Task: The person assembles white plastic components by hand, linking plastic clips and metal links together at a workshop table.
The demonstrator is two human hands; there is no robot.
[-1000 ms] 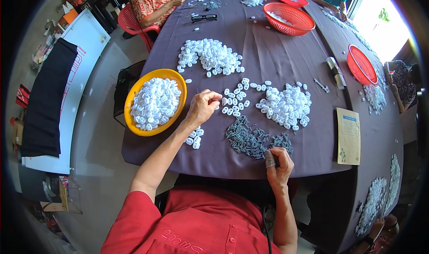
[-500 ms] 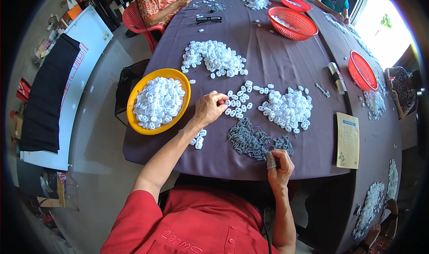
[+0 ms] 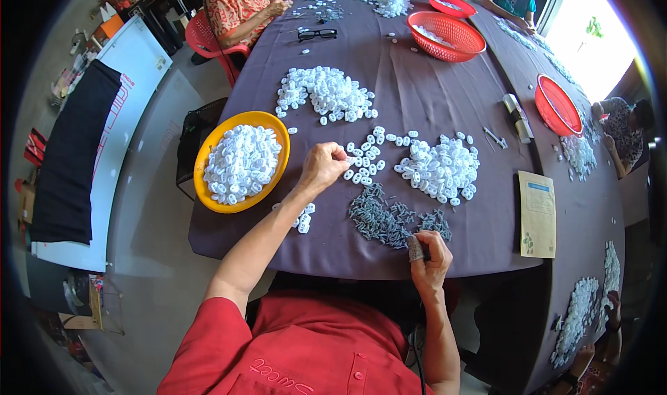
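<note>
Head view: long table under a dark purple cloth, carrying everything. Biggest item near the worker is the yellow bowl at the left edge, full of small white plastic pieces. Next, two loose heaps of white pieces: far heap and near heap, then the grey pile of small metal parts just in front of the worker. Between the near heap and the left hand lies a scatter of single white pieces. Left hand is curled, thumb and forefinger pinching one white piece at the edge of that scatter. Right hand rests at the table edge touching the grey pile, fingers closed; forefinger wears a grey finger cot, cannot tell if it holds a part. Handling guess: white pieces look light, rigid, smooth, so they'd slide on cloth and skid out of a loose grip; take one by its outer rim, fingertip pinch, light force. Grey parts look thin, stiff, tangly; pick singly from the pile's fringe. Nothing fragile.
</note>
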